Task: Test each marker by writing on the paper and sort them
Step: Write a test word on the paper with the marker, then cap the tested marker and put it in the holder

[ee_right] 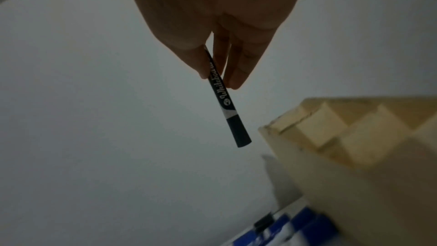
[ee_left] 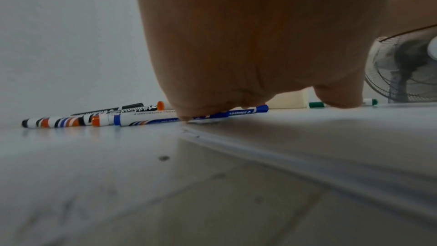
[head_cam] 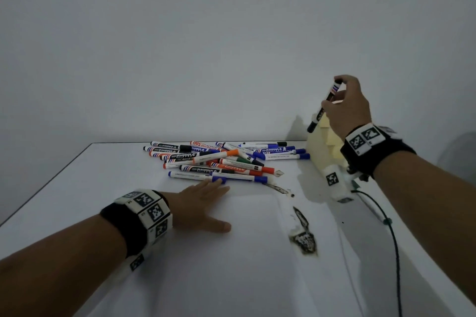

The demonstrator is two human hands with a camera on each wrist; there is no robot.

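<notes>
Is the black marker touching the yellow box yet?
Apart. In the right wrist view the black marker, pinched in the right hand, hangs cap-down with bare wall between it and the yellow box.

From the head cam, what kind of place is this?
Probably a plain indoor room set up as a sorting station, not a workshop: a white table against a bare wall, a pile of whiteboard markers, a cream compartment organizer, and a standing fan off to the side.
</notes>
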